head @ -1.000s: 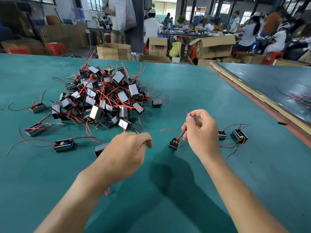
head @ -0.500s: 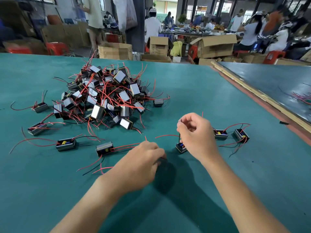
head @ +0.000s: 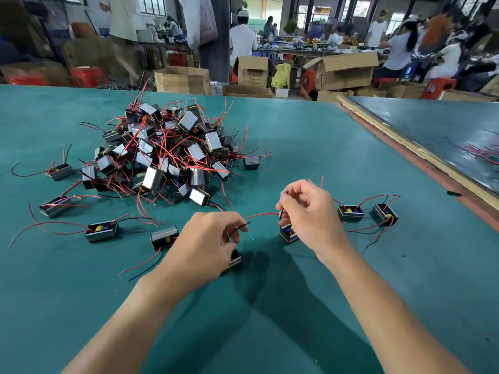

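On the green table (head: 337,147), in front of the big pile (head: 167,152) of wired boxes, my left hand (head: 205,247) curls over the first box (head: 234,261) and pinches its black lead (head: 239,228). My right hand (head: 310,214) pinches the other lead (head: 282,210), which rises from the second box (head: 288,234). I'd draw each lead straight gently, steadying the boxes; no lettering is legible.

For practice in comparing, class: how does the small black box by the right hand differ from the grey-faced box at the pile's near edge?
The small black box sits open side up, showing yellow and blue parts; the grey-faced box shows a closed, shiny face. The right hand pinches the black box's black wire; no hand touches the grey-faced box. Both lie on the green table.
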